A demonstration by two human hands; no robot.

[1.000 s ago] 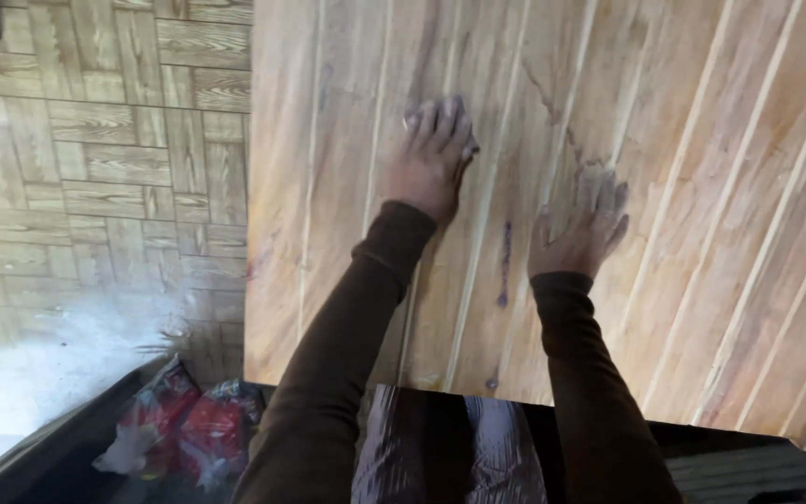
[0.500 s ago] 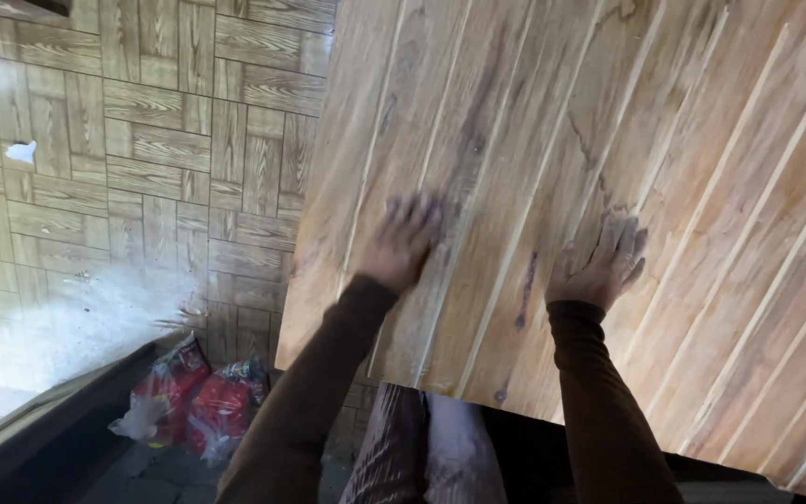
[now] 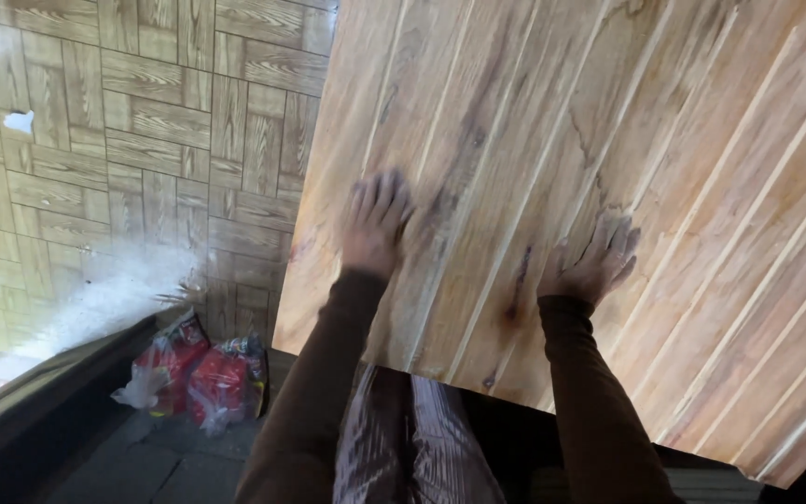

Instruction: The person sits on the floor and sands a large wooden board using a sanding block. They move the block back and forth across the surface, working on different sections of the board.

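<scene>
A large wooden panel (image 3: 664, 140) with lengthwise grooves and dark grain streaks fills the middle and right of the head view. My left hand (image 3: 375, 224) lies flat on it, palm down, fingers apart, close to its left edge. My right hand (image 3: 594, 261) also rests flat on the panel, further right and a little nearer to me, fingers spread. Neither hand holds anything. Both arms are in dark brown sleeves. The panel's near edge runs just above my legs.
A parquet-pattern floor (image 3: 114, 140) lies to the left, with a small white scrap (image 3: 19, 120) and a pale dusty patch (image 3: 114, 294). Red and white plastic packets (image 3: 193, 369) sit on dark ground below the panel's left corner, beside a dark ledge (image 3: 39, 411).
The view has shifted, so the panel sits further right. My left hand has slid back toward me along the panel. My right hand stays flat in much the same spot.
</scene>
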